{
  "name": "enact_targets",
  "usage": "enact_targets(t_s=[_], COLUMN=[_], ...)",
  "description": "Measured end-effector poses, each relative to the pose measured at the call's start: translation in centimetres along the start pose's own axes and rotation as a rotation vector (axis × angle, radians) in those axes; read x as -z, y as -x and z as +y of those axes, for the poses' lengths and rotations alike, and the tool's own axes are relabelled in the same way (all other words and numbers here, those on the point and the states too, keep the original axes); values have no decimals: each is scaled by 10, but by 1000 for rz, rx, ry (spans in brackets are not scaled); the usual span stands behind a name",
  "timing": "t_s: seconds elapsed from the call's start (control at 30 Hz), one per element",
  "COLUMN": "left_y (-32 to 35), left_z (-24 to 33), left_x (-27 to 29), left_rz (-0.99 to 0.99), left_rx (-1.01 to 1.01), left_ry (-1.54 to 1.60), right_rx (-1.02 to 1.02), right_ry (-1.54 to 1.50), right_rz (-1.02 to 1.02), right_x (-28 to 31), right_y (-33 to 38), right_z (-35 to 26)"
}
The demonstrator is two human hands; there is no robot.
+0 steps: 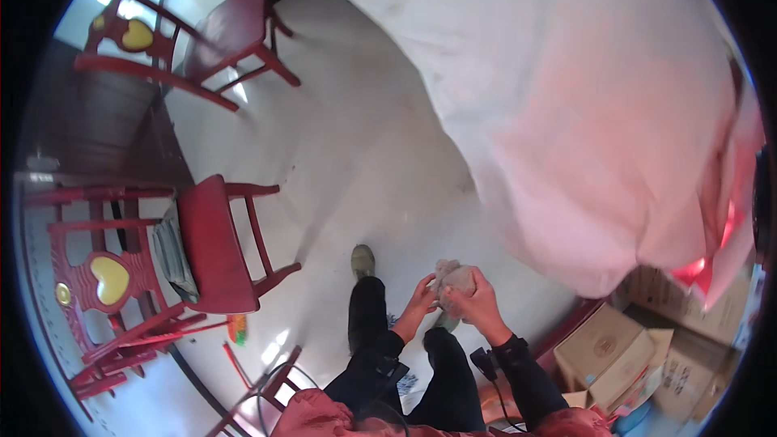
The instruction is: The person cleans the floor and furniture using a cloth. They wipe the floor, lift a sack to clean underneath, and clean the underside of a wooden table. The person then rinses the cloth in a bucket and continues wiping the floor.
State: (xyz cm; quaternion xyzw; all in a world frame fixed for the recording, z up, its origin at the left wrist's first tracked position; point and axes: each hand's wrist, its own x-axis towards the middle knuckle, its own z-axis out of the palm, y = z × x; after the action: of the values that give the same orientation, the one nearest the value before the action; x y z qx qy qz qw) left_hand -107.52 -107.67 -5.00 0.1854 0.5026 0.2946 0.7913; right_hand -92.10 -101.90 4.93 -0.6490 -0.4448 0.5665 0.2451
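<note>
Both hands are together in front of my legs, low in the middle of the view. Between them is a small, soft-looking greyish-beige bundle [460, 278], perhaps crumpled cloth; its exact kind is unclear. My left hand [418, 305] closes on its left side with the fingers bent. My right hand [479, 304] grips it from the right, the thumb lying across its front. Parts of the bundle are hidden behind the fingers. Dark cuffs with cables and small black devices show at both wrists.
A large whitish-pink cloth or sack [558, 105] fills the upper right. Cardboard boxes [603, 348] are stacked at lower right. Red wooden chairs stand on the left, one seat [214, 247] nearby and another chair [231, 28] farther off. My shoe [363, 260] rests on the pale floor [348, 113].
</note>
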Motion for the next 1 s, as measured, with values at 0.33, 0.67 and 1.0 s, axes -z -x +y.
enact_targets(t_s=[0.33, 0.67, 1.0], left_y=[-45, -99, -248], left_z=[137, 323, 460], left_x=[207, 312, 295], left_rz=[406, 296, 122], left_rx=[-367, -215, -234], left_ry=[14, 12, 364], right_rx=[100, 116, 354], right_ry=[407, -8, 56], right_rz=[-375, -345, 40], right_x=[-141, -201, -200], right_y=[-185, -362, -579], right_z=[-124, -209, -268])
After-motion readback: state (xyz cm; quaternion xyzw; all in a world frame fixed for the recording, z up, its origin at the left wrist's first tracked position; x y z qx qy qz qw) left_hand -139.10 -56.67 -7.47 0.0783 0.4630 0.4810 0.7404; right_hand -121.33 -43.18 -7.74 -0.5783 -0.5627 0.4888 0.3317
